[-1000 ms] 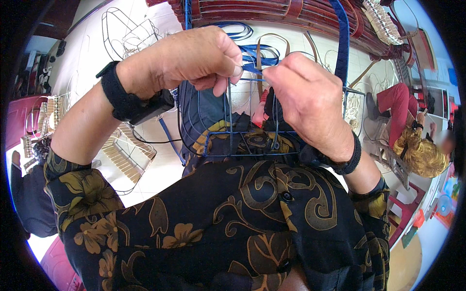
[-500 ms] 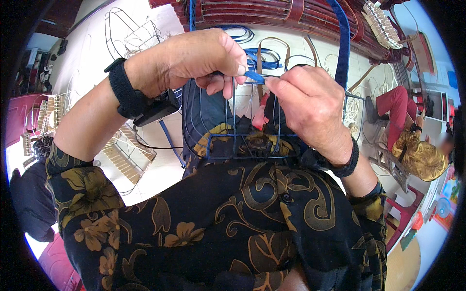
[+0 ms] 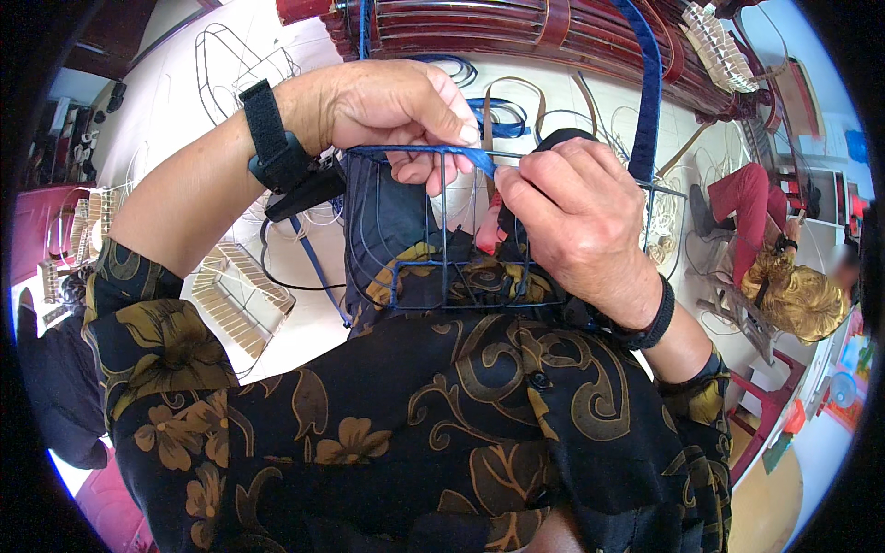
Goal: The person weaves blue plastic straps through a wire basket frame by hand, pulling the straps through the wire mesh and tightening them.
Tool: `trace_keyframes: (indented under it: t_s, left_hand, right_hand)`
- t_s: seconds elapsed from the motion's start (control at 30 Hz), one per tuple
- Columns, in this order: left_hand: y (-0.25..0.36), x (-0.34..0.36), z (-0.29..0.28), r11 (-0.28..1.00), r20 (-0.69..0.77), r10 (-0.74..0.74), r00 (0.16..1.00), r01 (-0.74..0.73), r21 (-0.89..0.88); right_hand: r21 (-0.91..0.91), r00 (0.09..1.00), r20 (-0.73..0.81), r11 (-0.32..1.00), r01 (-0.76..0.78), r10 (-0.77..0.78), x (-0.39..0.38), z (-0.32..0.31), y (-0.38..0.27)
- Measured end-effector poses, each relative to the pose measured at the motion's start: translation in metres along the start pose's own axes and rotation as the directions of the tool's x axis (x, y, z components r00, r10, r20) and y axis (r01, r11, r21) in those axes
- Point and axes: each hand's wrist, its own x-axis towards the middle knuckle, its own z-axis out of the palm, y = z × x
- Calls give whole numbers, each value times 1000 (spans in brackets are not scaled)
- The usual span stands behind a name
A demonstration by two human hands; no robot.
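Note:
A dark wire basket frame [image 3: 445,230] rests on my lap between my knees. Blue ribbon [image 3: 482,161] is wound along the left part of its upper wire, and a short folded piece slants down from the wire. My left hand [image 3: 387,106] is closed around this wire beside the winding, thumb above and fingers below. Just to its right, my right hand [image 3: 585,207] pinches the ribbon's end between thumb and forefinger; its other fingers are curled in. A wide blue-covered handle [image 3: 648,111] rises on the frame's right side.
Coils of blue ribbon [image 3: 498,115] and a brown strip [image 3: 516,83] lie on the floor ahead, before a dark red slatted bench [image 3: 461,35]. A partly woven frame [image 3: 241,300] lies left, a bare wire frame [image 3: 221,74] farther off. Another person [image 3: 784,267] sits at right.
My left hand has rolled and opened a little, so the wound wire shows beneath it. My right hand has drawn the ribbon end slightly downward.

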Motion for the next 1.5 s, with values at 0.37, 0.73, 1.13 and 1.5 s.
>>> trace_keyframes:
  t_s: [0.37,0.73,1.13,1.5]
  left_hand:
    - [-4,5,-4,997,-13,55,998,-55,62]
    - [6,-1,7,996,46,88,995,-89,22]
    - [7,-4,9,998,-30,65,997,-65,-6]
    - [3,-1,4,996,0,94,996,-94,-6]
  right_hand:
    - [23,999,21,999,-26,26,-3,-7,1]
    - [75,999,-42,997,22,-19,4,-9,11]
    - [522,917,224,754,-399,330,15,-16,29]
    - [549,836,383,631,-548,393,16,-17,36]
